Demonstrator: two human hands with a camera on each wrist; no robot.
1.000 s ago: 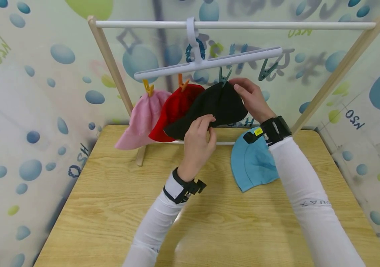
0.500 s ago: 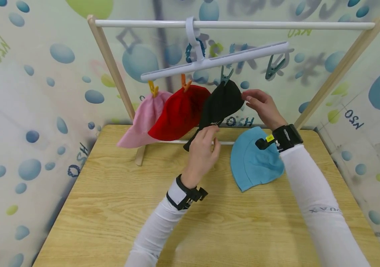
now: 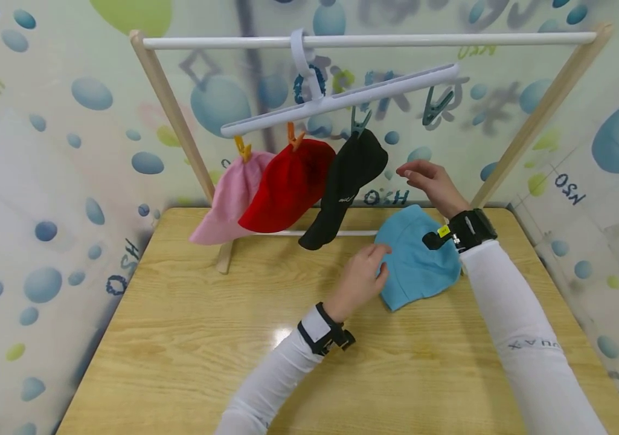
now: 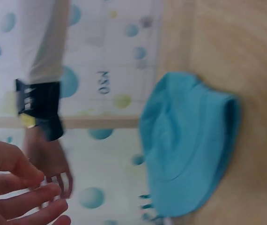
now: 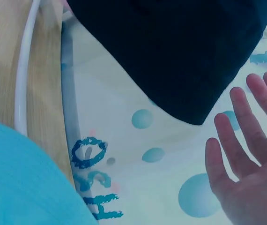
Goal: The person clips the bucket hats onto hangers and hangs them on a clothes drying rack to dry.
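My left hand [image 3: 360, 278] is over the near left part of a light blue bucket hat [image 3: 420, 266] that lies on the table. Its fingers are relaxed and hold nothing. In the left wrist view the blue hat [image 4: 185, 145] shows apart from those fingers. My right hand [image 3: 434, 184] is raised in the air right of a black hat [image 3: 349, 181], fingers loosely extended and nothing in them. A green clip [image 3: 360, 124] holds the black hat by its top. Left of it hang a red hat [image 3: 293, 187] on an orange clip and a pink hat [image 3: 238, 193] on a yellow clip.
A white hanger [image 3: 342, 99], tilted up to the right, hooks over the white rod [image 3: 450, 40] of a wooden-legged rack. An unoccupied green clip [image 3: 436, 107] dangles from its right end. The wooden table [image 3: 206, 344] meets patterned walls behind and at the sides.
Both hands have let go of the black hat, which now hangs freely and turned edge-on. My left hand moved right and down to the blue hat; the right hand drew back right and lower.
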